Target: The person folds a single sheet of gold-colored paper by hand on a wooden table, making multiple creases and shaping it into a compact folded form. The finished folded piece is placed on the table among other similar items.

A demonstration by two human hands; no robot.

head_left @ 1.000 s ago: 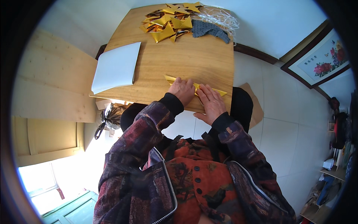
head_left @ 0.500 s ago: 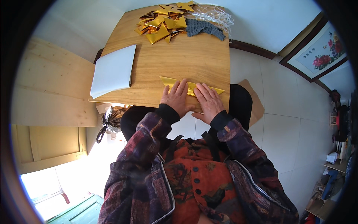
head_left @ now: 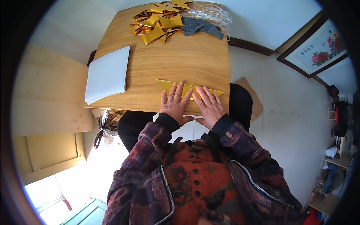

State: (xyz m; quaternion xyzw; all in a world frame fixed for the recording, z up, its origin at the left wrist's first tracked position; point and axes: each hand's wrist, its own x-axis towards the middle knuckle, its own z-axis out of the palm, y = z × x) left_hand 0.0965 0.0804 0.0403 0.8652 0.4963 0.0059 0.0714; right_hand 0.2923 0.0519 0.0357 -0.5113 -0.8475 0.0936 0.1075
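Head view, and the strip of folded gold paper [head_left: 165, 84] is seen at the centre of the frame, laid along the near edge of the wooden table [head_left: 168, 56]! Across its left part the left hand [head_left: 174, 107] is placed, unclenched, fingers spread; across its right part the right hand [head_left: 210, 108] is set just as flat. At upper centre, gold folded pieces [head_left: 155, 23] are heaped beside a grey cloth [head_left: 202, 27] and clear strands [head_left: 213, 15]; white sheets [head_left: 107, 75] are stacked left of centre.
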